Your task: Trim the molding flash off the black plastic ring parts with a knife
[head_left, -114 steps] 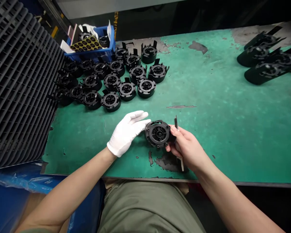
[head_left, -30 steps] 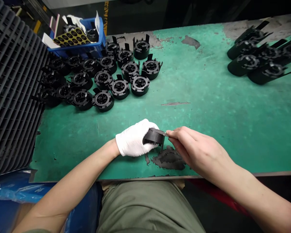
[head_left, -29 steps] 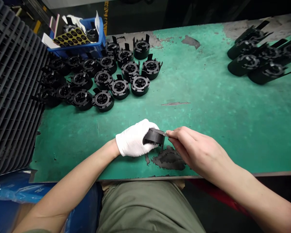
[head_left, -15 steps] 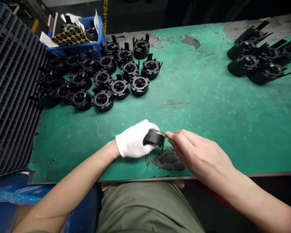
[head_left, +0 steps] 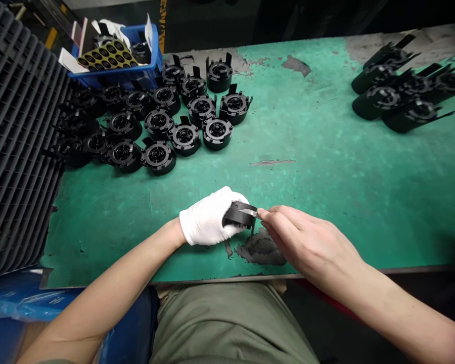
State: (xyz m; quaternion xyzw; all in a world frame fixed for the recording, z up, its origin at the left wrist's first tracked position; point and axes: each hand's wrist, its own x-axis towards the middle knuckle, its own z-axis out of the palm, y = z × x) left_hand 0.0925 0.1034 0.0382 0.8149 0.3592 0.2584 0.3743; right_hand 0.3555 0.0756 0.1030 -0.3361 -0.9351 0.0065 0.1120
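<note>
My left hand, in a white glove, is wrapped round a black round part just above the front of the green table. The part is held on its side, its rim toward the right. My bare right hand pinches a thin pointed metal blade between thumb and fingers. The blade lies against the rim of the part. Its handle end is hidden in my fingers.
Several black round parts stand at the left, beside a blue bin with a sticker sheet. Taller black parts stand at the back right. Dark ribbed trays line the left edge.
My right hand has turned the blade slightly, so more of its shiny face shows against the part. The whole view has shifted a little; my left hand keeps its hold.
</note>
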